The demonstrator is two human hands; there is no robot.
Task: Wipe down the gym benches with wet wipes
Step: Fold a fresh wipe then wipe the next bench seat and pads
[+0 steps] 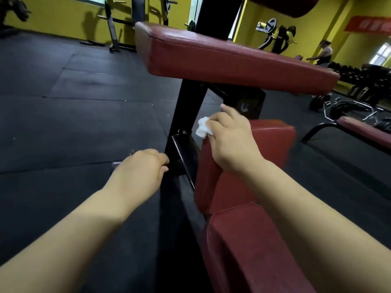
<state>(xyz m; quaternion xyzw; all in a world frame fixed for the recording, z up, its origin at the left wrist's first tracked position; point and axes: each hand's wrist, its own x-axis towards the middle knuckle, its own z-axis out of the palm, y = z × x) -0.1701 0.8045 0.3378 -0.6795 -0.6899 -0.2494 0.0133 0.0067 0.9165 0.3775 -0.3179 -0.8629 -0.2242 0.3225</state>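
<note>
A red padded gym bench fills the middle of the head view, with a wide upper pad (228,60), a smaller middle pad (273,149) and a near seat pad (243,250). My right hand (230,140) holds a crumpled white wet wipe (203,127) against the top left corner of the middle pad. My left hand (139,172) hangs to the left of the black steel frame (186,115), fingers curled, with a small clear item poking out at its left side that I cannot identify.
Black rubber floor mats (74,102) spread to the left. Another red bench (364,130) and barbell gear lie at right. A weight rack (114,28) stands against the yellow wall. A person (323,53) stands far right by dumbbell racks.
</note>
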